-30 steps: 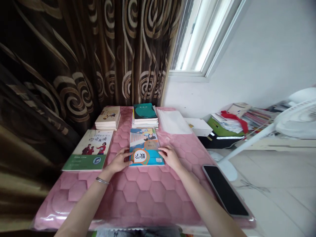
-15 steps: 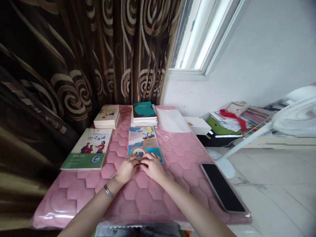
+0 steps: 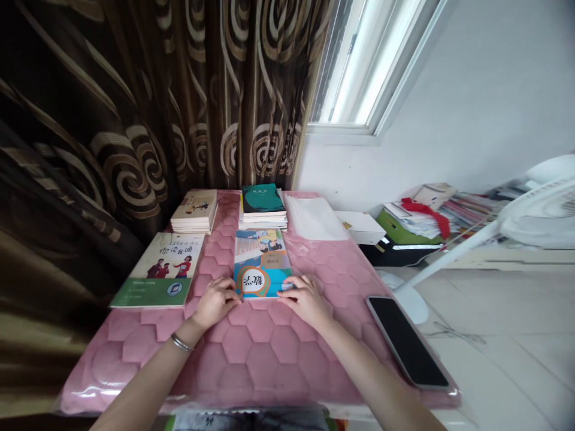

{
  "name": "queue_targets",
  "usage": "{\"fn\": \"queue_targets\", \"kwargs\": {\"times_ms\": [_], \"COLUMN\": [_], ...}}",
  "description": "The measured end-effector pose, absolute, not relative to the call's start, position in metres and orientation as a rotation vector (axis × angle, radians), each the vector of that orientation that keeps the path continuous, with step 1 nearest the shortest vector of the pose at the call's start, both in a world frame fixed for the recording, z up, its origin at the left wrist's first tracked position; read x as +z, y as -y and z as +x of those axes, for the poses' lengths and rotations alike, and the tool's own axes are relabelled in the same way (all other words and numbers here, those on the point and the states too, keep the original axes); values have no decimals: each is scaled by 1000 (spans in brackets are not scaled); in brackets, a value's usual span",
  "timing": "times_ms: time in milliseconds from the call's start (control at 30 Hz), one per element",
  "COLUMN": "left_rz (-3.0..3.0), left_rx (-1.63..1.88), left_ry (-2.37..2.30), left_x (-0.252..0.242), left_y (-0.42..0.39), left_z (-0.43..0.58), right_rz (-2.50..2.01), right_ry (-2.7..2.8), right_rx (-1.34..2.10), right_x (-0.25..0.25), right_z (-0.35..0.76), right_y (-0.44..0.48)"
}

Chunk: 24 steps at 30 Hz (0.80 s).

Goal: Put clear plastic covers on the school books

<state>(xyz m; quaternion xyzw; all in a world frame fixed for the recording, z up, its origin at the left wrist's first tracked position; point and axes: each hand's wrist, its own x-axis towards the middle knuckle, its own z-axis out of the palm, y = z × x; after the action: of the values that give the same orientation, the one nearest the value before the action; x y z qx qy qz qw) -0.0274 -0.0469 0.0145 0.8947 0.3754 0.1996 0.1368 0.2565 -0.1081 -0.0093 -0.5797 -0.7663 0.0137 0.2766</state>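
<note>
A colourful blue and orange book (image 3: 261,263) lies flat in the middle of the pink quilted table cover (image 3: 269,353). My left hand (image 3: 216,301) rests at the book's near left corner, fingers curled against its edge. My right hand (image 3: 304,298) touches the near right corner, fingertips on the cover. A silver bracelet sits on my left wrist.
A green and white book (image 3: 160,269) lies to the left. Two book stacks (image 3: 196,211) (image 3: 263,206) and a white sheet (image 3: 314,218) sit at the far edge. A black phone (image 3: 406,341) lies at the right edge. Brown curtain behind; a white fan (image 3: 534,215) and clutter on the right.
My hands had come together at the middle of the book's near edge; now they have spread apart to its two near corners. The book has barely moved.
</note>
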Motion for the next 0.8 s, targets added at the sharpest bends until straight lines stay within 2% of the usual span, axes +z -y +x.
{"fn": "queue_targets", "kwargs": {"times_ms": [433, 567, 800], "left_rz": [2477, 2329, 1966], "left_rx": [486, 493, 263], "left_ry": [-1181, -1280, -1765], "left_x": [20, 27, 41], "left_y": [48, 52, 27], "left_z": [-34, -26, 7], "right_rz": [-1495, -1525, -1820], "right_ry": [1978, 1912, 1739], "right_rx": [75, 214, 544], "right_x": [-18, -7, 16], "right_z": [291, 286, 272], "right_y": [117, 114, 92]}}
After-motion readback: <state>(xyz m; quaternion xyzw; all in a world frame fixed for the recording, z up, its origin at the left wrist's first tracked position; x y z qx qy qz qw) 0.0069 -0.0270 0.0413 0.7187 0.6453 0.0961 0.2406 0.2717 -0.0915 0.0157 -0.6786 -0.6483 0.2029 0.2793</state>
